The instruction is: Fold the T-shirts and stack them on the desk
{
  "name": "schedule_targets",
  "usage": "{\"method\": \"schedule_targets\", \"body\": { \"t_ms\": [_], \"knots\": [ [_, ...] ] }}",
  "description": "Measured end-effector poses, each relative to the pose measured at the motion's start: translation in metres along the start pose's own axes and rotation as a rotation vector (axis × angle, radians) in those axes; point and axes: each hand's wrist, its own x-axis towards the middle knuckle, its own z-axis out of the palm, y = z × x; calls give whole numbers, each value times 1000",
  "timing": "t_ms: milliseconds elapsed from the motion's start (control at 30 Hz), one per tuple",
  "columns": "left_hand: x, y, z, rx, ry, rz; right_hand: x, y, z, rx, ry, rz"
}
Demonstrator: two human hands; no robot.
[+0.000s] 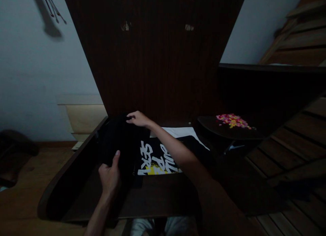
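A dark piece of folded cloth [114, 137], probably a garment, lies at the left end of the dark wooden desk [158, 198]. My left hand [109, 176] grips its near side, with the thumb up on top and the fingers curled out of sight. At its far edge, my right hand [139, 119] pinches the fabric between thumb and fingers. Beside it to the right lies a folded black T-shirt [146, 157] with white lettering and a yellow print, partly covered by my right forearm. White cloth [188, 130] shows behind the T-shirt.
A tall dark panel [158, 66] rises behind the desk, and a raised side board [68, 174] bounds its left. Small pink, red and yellow pieces [233, 120] are heaped on a rounded shelf at right. Wooden slats [303, 123] stand farther right. The light is dim.
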Motion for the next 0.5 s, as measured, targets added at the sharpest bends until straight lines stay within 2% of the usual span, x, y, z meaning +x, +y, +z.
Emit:
{"method": "schedule_targets", "body": {
  "t_ms": [67, 133, 300, 400, 500],
  "knots": [
    [-11, 11, 19, 53, -80, 92, -23, 9, -33, 202, -81, 121],
    [-23, 20, 41, 122, -183, 233, -49, 20, -65, 362, -100, 245],
    [-64, 35, 108, 155, -545, 671, -118, 56, -130, 572, 116, 413],
    [-100, 39, 152, 332, -818, 830, -157, 82, -158, 511, 199, 526],
    [-136, 36, 191, 649, -1021, 864, -189, 112, -172, 273, 267, 560]
  ]
}}
